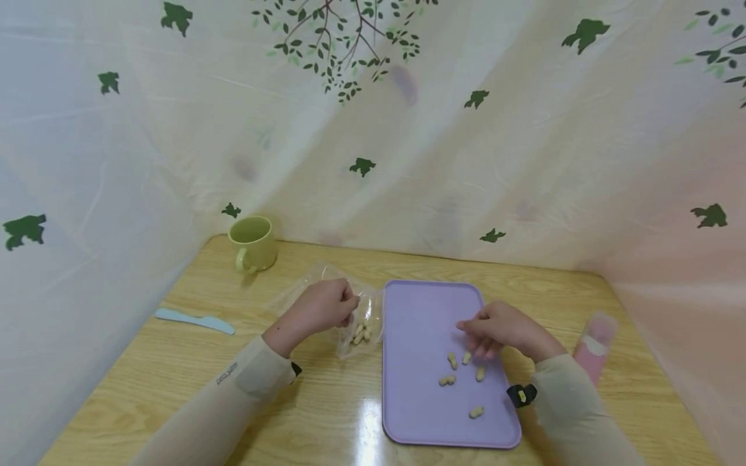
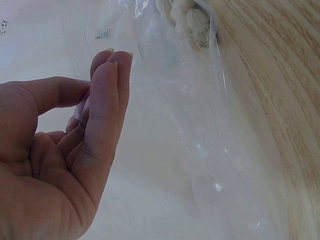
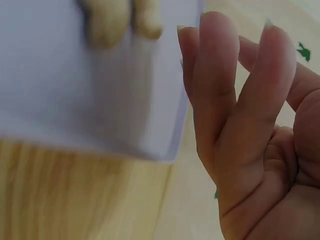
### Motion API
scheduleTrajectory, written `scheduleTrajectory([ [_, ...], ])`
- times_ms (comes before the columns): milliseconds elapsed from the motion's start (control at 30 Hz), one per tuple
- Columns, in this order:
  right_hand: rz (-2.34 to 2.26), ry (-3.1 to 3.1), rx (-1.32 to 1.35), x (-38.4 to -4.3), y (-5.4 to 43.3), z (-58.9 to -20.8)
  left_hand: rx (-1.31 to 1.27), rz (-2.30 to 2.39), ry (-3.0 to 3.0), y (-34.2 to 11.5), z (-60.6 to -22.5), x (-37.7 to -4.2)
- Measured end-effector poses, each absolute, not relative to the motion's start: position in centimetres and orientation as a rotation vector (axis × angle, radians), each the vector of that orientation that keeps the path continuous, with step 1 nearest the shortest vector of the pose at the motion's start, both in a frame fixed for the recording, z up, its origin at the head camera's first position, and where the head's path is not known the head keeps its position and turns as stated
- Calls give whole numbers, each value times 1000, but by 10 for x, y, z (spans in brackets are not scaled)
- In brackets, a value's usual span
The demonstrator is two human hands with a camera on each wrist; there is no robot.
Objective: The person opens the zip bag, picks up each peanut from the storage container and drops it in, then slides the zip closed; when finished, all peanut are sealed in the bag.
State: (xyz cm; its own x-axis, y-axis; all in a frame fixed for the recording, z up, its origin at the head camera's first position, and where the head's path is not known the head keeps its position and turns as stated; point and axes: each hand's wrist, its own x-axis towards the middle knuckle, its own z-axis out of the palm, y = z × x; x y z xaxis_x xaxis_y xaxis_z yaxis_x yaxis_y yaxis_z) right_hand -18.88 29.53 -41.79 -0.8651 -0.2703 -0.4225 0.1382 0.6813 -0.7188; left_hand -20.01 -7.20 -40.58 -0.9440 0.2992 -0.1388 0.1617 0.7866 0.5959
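Note:
My left hand [image 1: 326, 303] pinches the edge of a clear plastic bag [image 2: 165, 130] between thumb and fingers. Several peanuts in their shells [image 1: 361, 334] lie in the bag's near end, beside the tray. Over the right half of a purple tray [image 1: 419, 323] hovers my right hand [image 1: 495, 330], its fingers loosely bent and nothing visible between them. Several loose peanuts [image 1: 447, 380] are scattered on the tray, the closest just below the right fingertips. In the right wrist view the right hand [image 3: 250, 130] is beside the tray's rim, apart from two blurred peanuts [image 3: 107, 22].
A green mug [image 1: 254, 244] stands at the back left of the wooden table [image 1: 303, 414]. A light blue plastic knife [image 1: 195, 320] lies at the left. To the right of the tray, partly behind the right forearm, is a pink object with a white band [image 1: 594, 346]. Printed curtains hang around the table.

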Motion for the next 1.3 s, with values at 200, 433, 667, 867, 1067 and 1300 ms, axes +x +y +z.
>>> scheduleTrajectory([
  [200, -996, 2374, -106, -186, 302, -428, 352, 882, 2751, -72, -406, -200],
  [433, -954, 2357, -127, -186, 299, -434, 343, 893, 2746, -72, -405, -200],
  [667, -935, 2353, -137, -186, 295, -433, 319, 894, 2737, -71, -404, -200],
  [867, -914, 2355, -143, -187, 294, -434, 324, 894, 2738, -70, -404, -200],
  [1067, -898, 2353, -152, -187, 293, -434, 333, 897, 2740, -70, -404, -200],
  [1300, -896, 2347, -168, -186, 292, -430, 331, 898, 2741, -69, -404, -200],
])
